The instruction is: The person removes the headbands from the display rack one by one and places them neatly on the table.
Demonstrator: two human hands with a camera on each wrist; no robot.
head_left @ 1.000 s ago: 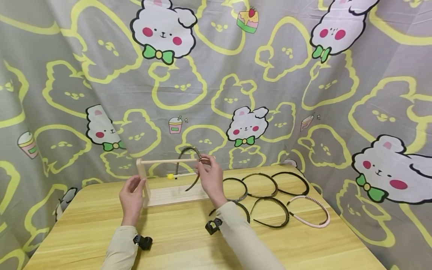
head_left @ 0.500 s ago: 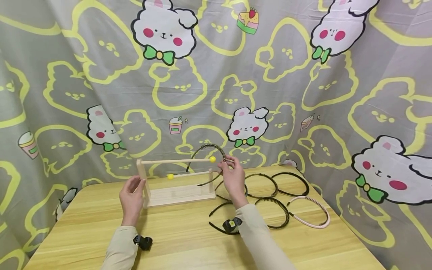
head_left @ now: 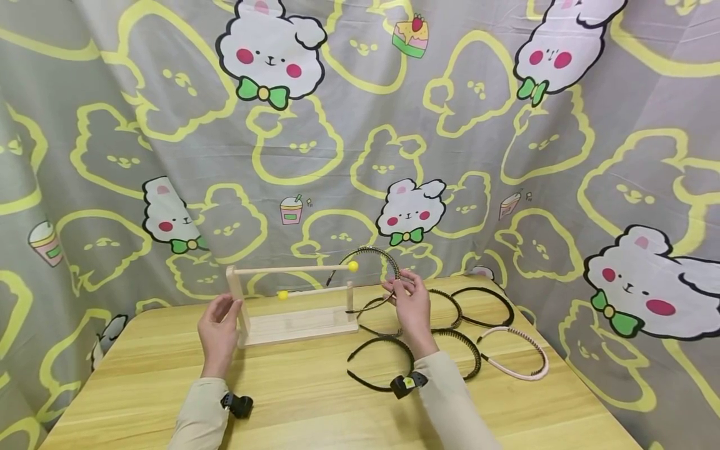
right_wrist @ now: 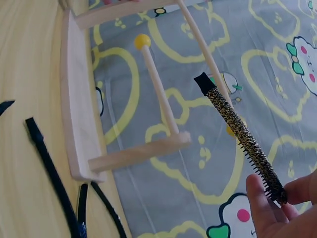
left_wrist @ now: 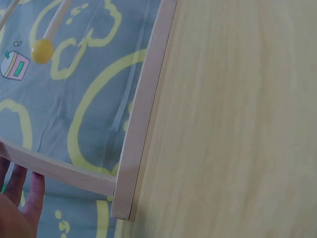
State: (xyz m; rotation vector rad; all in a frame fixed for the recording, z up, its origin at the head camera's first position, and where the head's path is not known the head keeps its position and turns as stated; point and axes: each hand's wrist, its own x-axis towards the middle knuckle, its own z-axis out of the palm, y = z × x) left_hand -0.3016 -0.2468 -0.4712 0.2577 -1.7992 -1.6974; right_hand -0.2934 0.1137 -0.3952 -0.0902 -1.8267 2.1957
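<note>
A glittery black-and-gold toothed headband (right_wrist: 242, 136) is pinched between the thumb and fingers of my right hand (head_left: 413, 306), its curve upward. It is near the yellow ball (head_left: 352, 266) tipping the upper rod of a wooden rack (head_left: 304, 323). In the head view the open ends overlap that ball; I cannot tell if the rod passes between them. The rack's lower rod carries another yellow ball (right_wrist: 142, 41). My left hand (head_left: 219, 325) grips the rack's left post (left_wrist: 59, 173), fingers against its outer side; its thumb is hidden in the left wrist view.
Several headbands lie on the wooden table (head_left: 292, 400) right of the rack, including a pink one (head_left: 540, 369), a black one (head_left: 503, 300) and another dark one (head_left: 407, 356) below my right hand. A patterned curtain (head_left: 337, 156) hangs behind and at the sides.
My right hand has moved right with the headband, drawing it along the upper rod to its ball end and uncovering that ball. My left hand and the rack have stayed put.
</note>
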